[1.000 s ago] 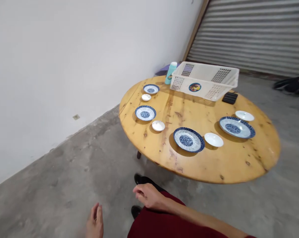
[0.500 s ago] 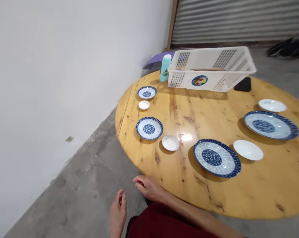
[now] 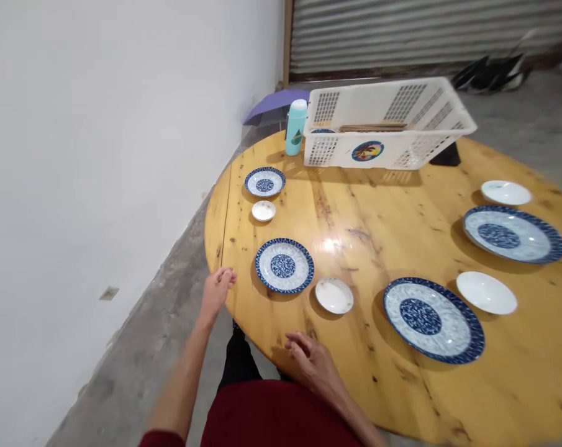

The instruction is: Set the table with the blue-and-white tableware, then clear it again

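My left hand [image 3: 218, 289] is at the left edge of the round wooden table [image 3: 402, 233], its fingers loosely bent, with nothing in it. Closest to it is a blue-rimmed plate [image 3: 284, 266], a short way to its right and apart from it. My right hand [image 3: 314, 363] hovers over the table's near edge, empty, thumb and loosely curled fingers apart. Just beyond it sits a small white bowl [image 3: 334, 295]. Farther back on the left are a smaller blue-rimmed plate [image 3: 264, 182] and a small white dish [image 3: 264, 211].
To the right lie two large blue-rimmed plates [image 3: 433, 320] [image 3: 513, 234] and two white bowls [image 3: 486, 292] [image 3: 506, 192]. At the back stand a white basket [image 3: 367, 152] holding chopsticks [image 3: 372, 128], a turquoise bottle [image 3: 296, 128] and a dark flat object [image 3: 447, 155]. Left is a white wall [image 3: 99, 155].
The view has moved closer to the left plates. My left hand has risen from beside my body to the table's left edge; my right hand has shifted right, over the near edge.
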`<state>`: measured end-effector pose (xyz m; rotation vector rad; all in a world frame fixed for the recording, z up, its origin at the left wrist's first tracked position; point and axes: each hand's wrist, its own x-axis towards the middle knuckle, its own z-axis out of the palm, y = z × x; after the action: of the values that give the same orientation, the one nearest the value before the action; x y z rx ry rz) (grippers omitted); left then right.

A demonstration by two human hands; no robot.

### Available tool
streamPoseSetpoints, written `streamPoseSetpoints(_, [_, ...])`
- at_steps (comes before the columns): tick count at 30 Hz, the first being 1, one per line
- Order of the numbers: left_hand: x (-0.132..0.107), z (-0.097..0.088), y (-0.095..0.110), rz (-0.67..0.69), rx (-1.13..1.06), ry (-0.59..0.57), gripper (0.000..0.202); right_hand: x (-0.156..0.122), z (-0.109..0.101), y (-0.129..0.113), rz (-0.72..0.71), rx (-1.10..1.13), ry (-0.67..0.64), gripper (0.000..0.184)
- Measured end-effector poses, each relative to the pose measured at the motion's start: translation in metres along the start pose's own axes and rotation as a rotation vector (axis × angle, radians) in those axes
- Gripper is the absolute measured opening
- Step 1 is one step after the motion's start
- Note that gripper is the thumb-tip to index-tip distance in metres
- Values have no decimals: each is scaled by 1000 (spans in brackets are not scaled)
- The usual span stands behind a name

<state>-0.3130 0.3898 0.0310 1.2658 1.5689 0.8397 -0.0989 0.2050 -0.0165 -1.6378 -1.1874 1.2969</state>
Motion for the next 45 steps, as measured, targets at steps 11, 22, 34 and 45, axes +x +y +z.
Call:
streamPoseSetpoints(11, [280,42,35,-65,-51,-224,28,40,63,-21,407,45,482,55])
streamPoseSetpoints(22, [391,99,64,-119,-70,-307,37,36,92,-2,623,171,579,65])
streamPoseSetpoints(34, [404,122,90,-83,1,-204,13,63,65,-35,634,142,743,52])
streamPoseSetpoints(45, [314,48,126,344,69,-414,17,85,35,-57,391,281,897,44])
